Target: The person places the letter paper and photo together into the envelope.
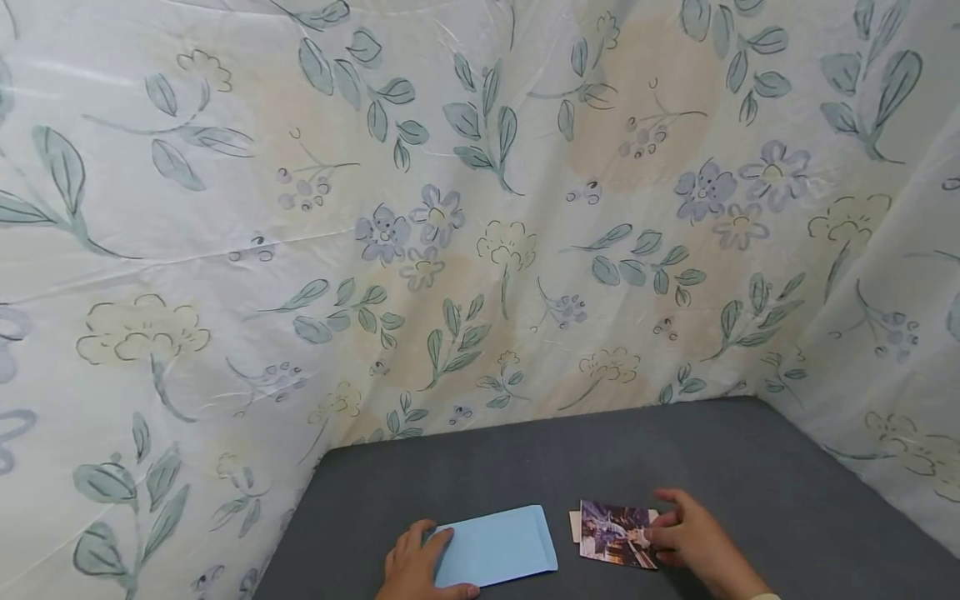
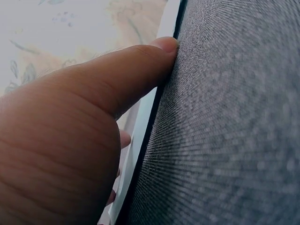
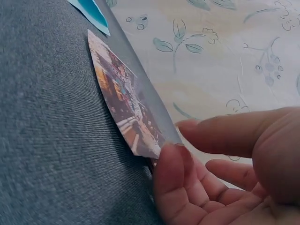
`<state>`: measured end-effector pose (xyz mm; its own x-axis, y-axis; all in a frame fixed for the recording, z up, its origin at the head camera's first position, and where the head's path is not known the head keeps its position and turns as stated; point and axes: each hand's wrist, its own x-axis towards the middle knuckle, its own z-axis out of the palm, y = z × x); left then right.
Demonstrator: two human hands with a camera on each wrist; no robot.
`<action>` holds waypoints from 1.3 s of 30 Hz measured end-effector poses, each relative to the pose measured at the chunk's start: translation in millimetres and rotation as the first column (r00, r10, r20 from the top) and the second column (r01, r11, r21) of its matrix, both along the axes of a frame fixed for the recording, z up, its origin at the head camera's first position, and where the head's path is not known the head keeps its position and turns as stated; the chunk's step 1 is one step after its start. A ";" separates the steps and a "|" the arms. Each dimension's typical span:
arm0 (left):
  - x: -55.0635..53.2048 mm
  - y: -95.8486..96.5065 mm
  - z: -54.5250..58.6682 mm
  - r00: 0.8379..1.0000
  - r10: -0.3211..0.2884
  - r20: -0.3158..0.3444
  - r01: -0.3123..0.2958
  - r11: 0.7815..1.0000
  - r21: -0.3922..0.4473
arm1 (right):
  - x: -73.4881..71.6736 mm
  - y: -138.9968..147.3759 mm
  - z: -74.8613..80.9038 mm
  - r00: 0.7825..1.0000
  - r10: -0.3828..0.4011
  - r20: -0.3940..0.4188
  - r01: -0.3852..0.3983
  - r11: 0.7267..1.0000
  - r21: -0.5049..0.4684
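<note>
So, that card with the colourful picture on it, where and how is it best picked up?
I'd pinch the picture card by its right edge, low down, coming from the right, where the right hand is. It's thin, so an edge suits a pinch; at left a beige piece sticks out beyond it, so gripping there might catch both.

backdrop (image 1: 540, 192): creased, pale, leaf-and-flower print | surface (image 1: 480, 471): dark grey, woven | light: soft sheen upper left

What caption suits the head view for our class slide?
Left hand on a blue envelope, right hand holding a picture card, before a flowery sheet.
</note>
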<state>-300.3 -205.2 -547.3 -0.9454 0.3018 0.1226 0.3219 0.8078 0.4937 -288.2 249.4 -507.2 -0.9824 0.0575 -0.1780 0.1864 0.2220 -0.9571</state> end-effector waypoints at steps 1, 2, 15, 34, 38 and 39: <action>-0.2 0.0 -0.1 1.000 -0.002 -0.001 0.002 1.000 -0.001 | 0.4 -0.4 0.2 1.000 0.000 0.004 0.000 1.000 -0.006; -0.3 0.1 -0.3 1.000 -0.003 -0.001 0.003 1.000 -0.001 | 0.7 -0.5 0.4 1.000 0.000 0.010 0.000 1.000 -0.007; -0.3 -0.1 -0.5 1.000 -0.022 -0.014 0.023 0.999 0.022 | 4.3 4.4 7.2 0.996 -0.047 0.072 0.047 0.999 0.002; 3.4 3.2 3.4 1.000 -0.019 -0.003 0.019 1.000 0.024 | 4.9 -16.3 -1.0 1.000 -0.016 0.003 0.016 0.979 -0.201; 1.5 1.6 0.3 1.000 -0.024 0.006 0.024 1.000 0.015 | 4.6 -18.8 -3.0 0.999 -0.036 0.020 0.039 0.983 -0.180; 0.5 1.1 -1.1 1.000 -0.028 0.005 0.028 1.000 0.012 | 4.5 -19.0 -3.2 0.999 -0.038 0.024 0.041 0.983 -0.177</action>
